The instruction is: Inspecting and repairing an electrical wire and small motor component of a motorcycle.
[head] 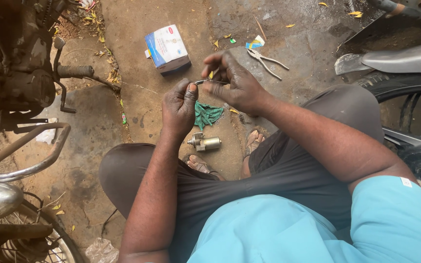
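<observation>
Beyond hands [210, 92], blue-white box [167, 48]

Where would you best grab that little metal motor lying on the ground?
Grip the motor around its smooth round body, coming from above with fingers on its two long sides. It lies flat on its side between the feet, and the left end is knobbly and narrower, a poorer hold.

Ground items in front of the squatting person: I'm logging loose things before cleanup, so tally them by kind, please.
Cardboard box: 1
Pliers: 1
Green rag: 1
Small metal motor: 1
Total: 4
</observation>
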